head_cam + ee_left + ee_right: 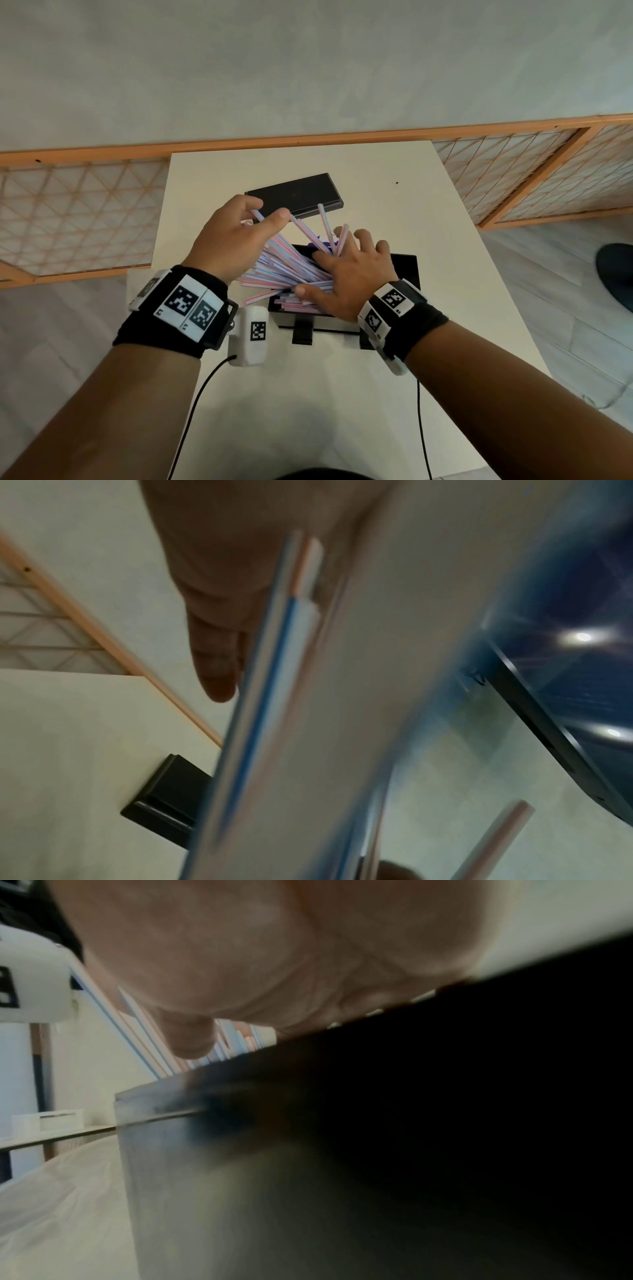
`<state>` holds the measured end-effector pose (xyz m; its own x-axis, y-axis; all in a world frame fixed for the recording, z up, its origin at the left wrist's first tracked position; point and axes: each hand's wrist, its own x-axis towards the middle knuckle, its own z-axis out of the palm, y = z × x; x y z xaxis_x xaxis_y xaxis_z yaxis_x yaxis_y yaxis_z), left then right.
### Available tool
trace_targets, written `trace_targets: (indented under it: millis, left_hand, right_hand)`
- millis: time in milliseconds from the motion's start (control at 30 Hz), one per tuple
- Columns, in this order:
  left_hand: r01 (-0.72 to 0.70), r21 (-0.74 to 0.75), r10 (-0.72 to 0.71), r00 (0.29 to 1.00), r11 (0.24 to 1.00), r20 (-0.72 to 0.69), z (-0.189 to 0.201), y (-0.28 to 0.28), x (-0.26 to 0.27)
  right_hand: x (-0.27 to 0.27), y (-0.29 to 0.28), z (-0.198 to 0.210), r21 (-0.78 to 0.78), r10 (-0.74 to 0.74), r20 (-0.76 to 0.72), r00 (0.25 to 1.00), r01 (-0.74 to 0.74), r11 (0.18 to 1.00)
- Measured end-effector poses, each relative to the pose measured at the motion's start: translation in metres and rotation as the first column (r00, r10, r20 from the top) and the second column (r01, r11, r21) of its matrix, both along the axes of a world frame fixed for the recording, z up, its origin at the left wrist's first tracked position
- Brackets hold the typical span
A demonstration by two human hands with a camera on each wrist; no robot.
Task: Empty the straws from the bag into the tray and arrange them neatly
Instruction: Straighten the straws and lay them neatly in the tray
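A heap of pink, blue and white striped straws fans out leftward over the rim of a black tray in the middle of a white table. My right hand lies flat on the heap with fingers spread, pressing the straws into the tray. My left hand is raised over the far left of the fan and pinches a few straw ends between thumb and fingers. The left wrist view shows a blurred straw beside a finger. The right wrist view shows my palm above the tray wall and straws. Something purple peeks out behind the straws.
A flat black lid or box lies on the table just beyond the tray. Two black clips stick out at the tray's near edge. Cables run from both wrists toward me. Wooden lattice screens stand left and right of the table.
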<state>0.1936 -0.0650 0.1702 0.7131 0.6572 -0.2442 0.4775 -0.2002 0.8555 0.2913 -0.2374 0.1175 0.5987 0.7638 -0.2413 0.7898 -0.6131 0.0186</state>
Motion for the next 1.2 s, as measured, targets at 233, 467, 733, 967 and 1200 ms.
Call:
trace_targets:
  millis: [233,467,733,967,1200]
  left_hand:
    - [-0.09,-0.078,0.101,0.981,0.993,0.165,-0.002,0.01,-0.014]
    - [-0.168,-0.036,0.167,0.892,0.985,0.421,0.014,0.001,-0.029]
    - [0.09,0.048,-0.102,0.879,0.995,0.466,0.056,-0.044,-0.024]
    - [-0.061,0.217,-0.036,0.908,0.974,0.416,0.042,-0.057,-0.018]
    - [0.003,0.502,-0.133,0.965,0.865,0.225,0.026,-0.044,-0.02]
  right_hand:
    - [0.006,0.015,-0.002,0.086,0.095,-0.268,0.959,-0.074,0.993]
    - [0.016,-0.01,0.023,0.616,0.175,-0.34,0.924,0.078,0.784]
    - [0.015,0.001,0.04,0.761,0.392,-0.099,0.914,-0.184,0.622]
    - [-0.003,0.003,0.03,0.682,0.497,-0.066,0.865,-0.324,0.655]
    - [-0.009,-0.004,0.037,0.883,0.37,-0.064,0.927,-0.12,0.454]
